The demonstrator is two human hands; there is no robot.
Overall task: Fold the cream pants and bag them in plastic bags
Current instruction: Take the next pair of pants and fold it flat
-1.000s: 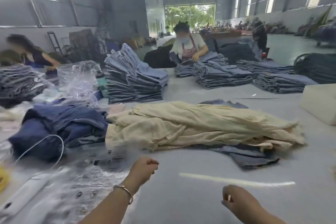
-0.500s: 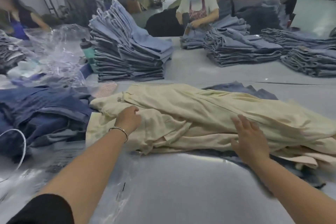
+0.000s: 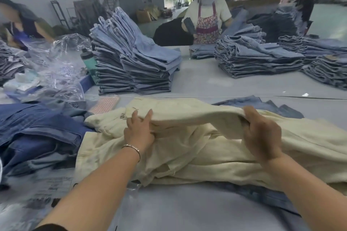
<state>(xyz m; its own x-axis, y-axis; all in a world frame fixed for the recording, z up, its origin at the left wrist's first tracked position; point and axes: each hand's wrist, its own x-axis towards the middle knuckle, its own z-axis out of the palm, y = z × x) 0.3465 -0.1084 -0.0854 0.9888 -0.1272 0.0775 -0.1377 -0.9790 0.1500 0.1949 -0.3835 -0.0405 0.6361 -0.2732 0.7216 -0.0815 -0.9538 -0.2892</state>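
Far left: a blurred person point(image 3: 20, 24) behind a grey denim stack point(image 3: 9, 62), cut by the frame edge. Beside these, crumpled clear plastic bags point(image 3: 62, 62) heaped on the counter point(image 3: 197, 212), half hiding a teal bottle point(image 3: 89, 62). Below, dark blue jeans point(image 3: 37, 133) piled loosely, and flat plastic bags point(image 3: 47, 187) with printed text too smeared to read. Just beyond, a small pink gridded pad point(image 3: 107, 102), partly tucked under cloth. Behind that, a tall leaning stack of light blue jeans point(image 3: 135, 62). At centre, cream pants point(image 3: 187, 148) heaped in several layers on the counter, lower layers hidden beneath the top pair, the far right end cut off by the frame. Left hand point(image 3: 139, 131), bracelet point(image 3: 132, 148) at the wrist, pinched the top pair's near edge by the waist end, fingers pushed into the fold. Right hand point(image 3: 262, 137) gripped the same raised edge further along, fingers curled under and out of sight, thumb on top. Blue denim point(image 3: 262, 102) peeked from behind and under the cream heap. Further back, an aproned person point(image 3: 208, 15), face blurred, stood behind more folded jeans stacks point(image 3: 262, 58); the rightmost stacks ran out of frame. No legible brand or label anywhere.
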